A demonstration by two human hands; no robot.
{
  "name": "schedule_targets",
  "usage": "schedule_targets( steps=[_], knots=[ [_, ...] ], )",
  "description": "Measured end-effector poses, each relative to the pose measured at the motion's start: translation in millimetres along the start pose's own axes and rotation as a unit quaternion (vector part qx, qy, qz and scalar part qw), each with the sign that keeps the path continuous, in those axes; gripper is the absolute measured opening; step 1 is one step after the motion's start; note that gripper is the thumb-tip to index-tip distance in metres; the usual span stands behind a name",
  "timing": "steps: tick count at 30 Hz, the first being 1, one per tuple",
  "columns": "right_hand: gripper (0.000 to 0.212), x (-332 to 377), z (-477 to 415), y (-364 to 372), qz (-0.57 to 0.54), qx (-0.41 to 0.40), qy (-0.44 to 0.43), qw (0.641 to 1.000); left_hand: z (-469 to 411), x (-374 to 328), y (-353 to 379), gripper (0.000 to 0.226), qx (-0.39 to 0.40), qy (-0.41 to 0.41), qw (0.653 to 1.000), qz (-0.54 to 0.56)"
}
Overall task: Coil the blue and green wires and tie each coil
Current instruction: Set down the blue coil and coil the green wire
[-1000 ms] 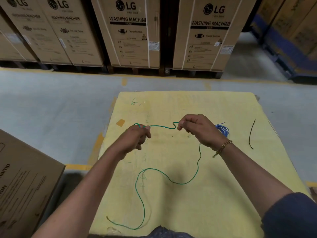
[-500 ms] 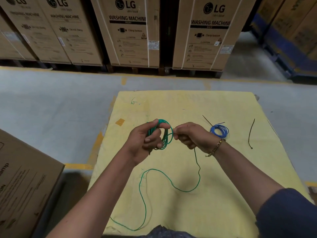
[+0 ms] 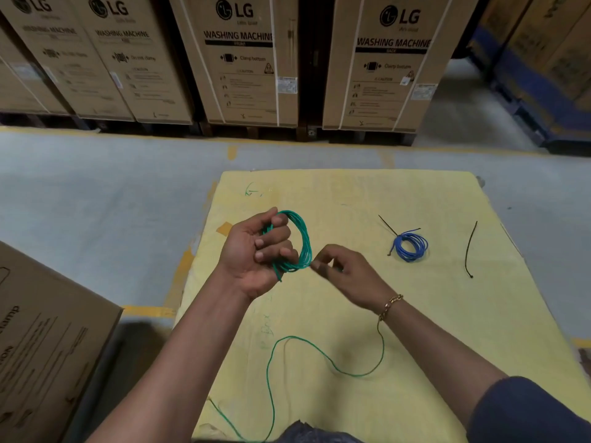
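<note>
**Station:** Report the location of the green wire.

**Operator:** I see the green wire [image 3: 306, 247] partly coiled. The coil stands upright above the yellow sheet [image 3: 447, 330], left of centre. Its loose tail runs under the right wrist, loops across the near part of the sheet and ends at the near edge.

**Station:** Report the state of the fingers.

**Operator:** The left hand [image 3: 252, 254] is palm up, with its fingers [image 3: 275, 233] curled through the coil and gripping the strands. The right hand [image 3: 348, 273] is just beside the coil. Its fingertips [image 3: 319, 268] are drawn together and pinch the strand where it leaves the coil. This area is motion-blurred, so I read the contact from the line of the wire. A bracelet [image 3: 390, 304] sits on the right wrist.

**Station:** Report the other items.

**Operator:** The blue wire [image 3: 406, 255] lies flat on the sheet, coiled, well to the right of both hands. A black tie [image 3: 387, 224] projects from its left side. A second black cable tie [image 3: 467, 251] lies loose further right, touching nothing. Beyond the sheet I see grey floor [image 3: 96, 193], then a row of washing machine cartons [image 3: 243, 59]. One more carton [image 3: 48, 346] stands at near left.
</note>
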State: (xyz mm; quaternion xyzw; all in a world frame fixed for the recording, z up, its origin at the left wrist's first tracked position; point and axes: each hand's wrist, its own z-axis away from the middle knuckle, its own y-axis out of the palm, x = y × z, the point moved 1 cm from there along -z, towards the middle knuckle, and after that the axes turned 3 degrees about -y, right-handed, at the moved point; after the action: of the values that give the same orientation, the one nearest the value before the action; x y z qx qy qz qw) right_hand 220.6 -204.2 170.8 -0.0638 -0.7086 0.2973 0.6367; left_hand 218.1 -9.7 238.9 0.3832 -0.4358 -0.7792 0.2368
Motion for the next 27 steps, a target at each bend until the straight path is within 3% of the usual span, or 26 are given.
schedule_targets(
  steps=[3,6,10,12,15,19,20,21,25,27],
  knots=[
    [0.012,6,10,16,0.088,0.036,-0.066,0.993,-4,-6,-3,0.029,-0.018,0.055,0.997,0.042],
    [0.015,14,21,25,0.092,0.069,-0.07,0.991,-10,-9,-12,0.029,-0.059,0.12,0.99,0.051],
    [0.017,35,30,23,0.026,0.125,0.007,0.992,-17,-3,-27,0.03,-0.154,0.218,0.959,-0.1],
    [0.018,44,32,17,0.03,0.162,0.023,0.986,-21,-1,-36,0.031,-0.188,0.247,0.916,-0.252],
    [0.017,58,27,-3,0.08,0.168,0.031,0.982,-22,5,-50,0.032,-0.182,0.249,0.823,-0.477],
    [0.013,77,10,-40,0.212,0.137,-0.019,0.967,-18,26,-53,0.04,-0.129,0.179,0.722,-0.655],
    [0.012,80,5,-48,0.228,0.131,-0.03,0.964,-17,30,-51,0.04,-0.115,0.162,0.712,-0.674],
    [0.011,82,-1,-56,0.232,0.124,-0.041,0.964,-17,34,-49,0.04,-0.101,0.142,0.728,-0.663],
    [0.011,74,-21,-80,0.09,0.084,-0.038,0.992,-8,48,-30,0.037,-0.054,0.015,0.932,-0.357],
    [0.014,65,-26,-77,0.009,0.063,-0.011,0.998,0,50,-21,0.037,-0.025,-0.029,0.979,-0.201]
  ],
)
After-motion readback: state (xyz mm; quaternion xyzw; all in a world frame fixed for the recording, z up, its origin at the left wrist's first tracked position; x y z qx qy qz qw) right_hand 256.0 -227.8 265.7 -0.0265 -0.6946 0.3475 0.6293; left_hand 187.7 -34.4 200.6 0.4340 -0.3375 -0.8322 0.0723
